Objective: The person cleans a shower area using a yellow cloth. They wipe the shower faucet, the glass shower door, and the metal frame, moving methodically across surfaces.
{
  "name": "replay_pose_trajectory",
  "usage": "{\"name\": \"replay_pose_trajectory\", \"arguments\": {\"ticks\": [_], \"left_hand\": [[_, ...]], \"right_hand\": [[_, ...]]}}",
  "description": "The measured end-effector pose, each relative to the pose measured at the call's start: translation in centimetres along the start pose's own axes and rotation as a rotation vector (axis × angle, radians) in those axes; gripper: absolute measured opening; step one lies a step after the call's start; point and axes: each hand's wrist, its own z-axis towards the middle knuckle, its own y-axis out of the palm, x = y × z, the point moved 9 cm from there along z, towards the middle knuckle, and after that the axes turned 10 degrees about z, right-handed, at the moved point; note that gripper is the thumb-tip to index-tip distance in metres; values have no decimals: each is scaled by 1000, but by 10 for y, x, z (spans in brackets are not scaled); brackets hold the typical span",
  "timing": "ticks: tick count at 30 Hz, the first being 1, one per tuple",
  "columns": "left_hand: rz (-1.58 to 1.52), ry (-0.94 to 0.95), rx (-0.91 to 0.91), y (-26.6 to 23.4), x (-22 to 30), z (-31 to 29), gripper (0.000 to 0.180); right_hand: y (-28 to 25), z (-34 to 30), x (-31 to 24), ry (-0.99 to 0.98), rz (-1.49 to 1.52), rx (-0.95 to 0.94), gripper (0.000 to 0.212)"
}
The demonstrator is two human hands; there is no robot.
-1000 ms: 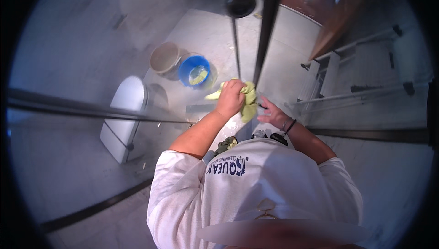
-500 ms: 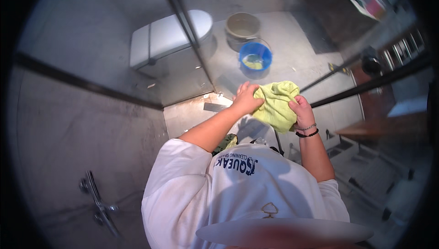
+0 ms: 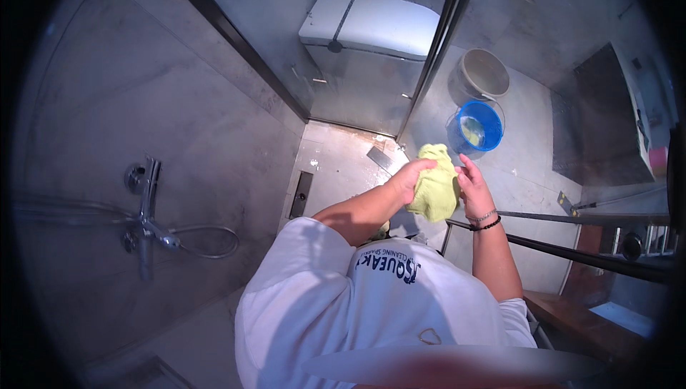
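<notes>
At centre-right, pinching cloth [image 3: 437,190] in left hand [image 3: 410,179], likely to let it hang. Holding right hand [image 3: 476,193] loosely spread alongside, perhaps touching.

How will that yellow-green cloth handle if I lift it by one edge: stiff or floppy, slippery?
The yellow-green cloth will probably flop: it bunches softly by the left hand. Its small, crumpled bulk suggests it's light, though I can't tell whether it's wet. Its matte surface suggests little slipping.

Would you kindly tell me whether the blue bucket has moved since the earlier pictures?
No, not noticeably: the view has turned, but the blue bucket still stands past the front of the toilet, beside the brown bucket.
</notes>
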Motion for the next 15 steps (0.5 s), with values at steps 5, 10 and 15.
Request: {"name": "replay_pose_trajectory", "arguments": {"ticks": [5, 10, 15], "left_hand": [[279, 581, 151, 2, 169, -32, 31], [588, 1147, -55, 135, 330, -80, 33], [888, 1729, -352, 283, 389, -100, 27]], "right_hand": [[-30, 9, 3, 78, -307, 206, 48], [-55, 13, 20, 204, -399, 296, 41], [-58, 23, 18, 113, -584, 298, 35]]}}
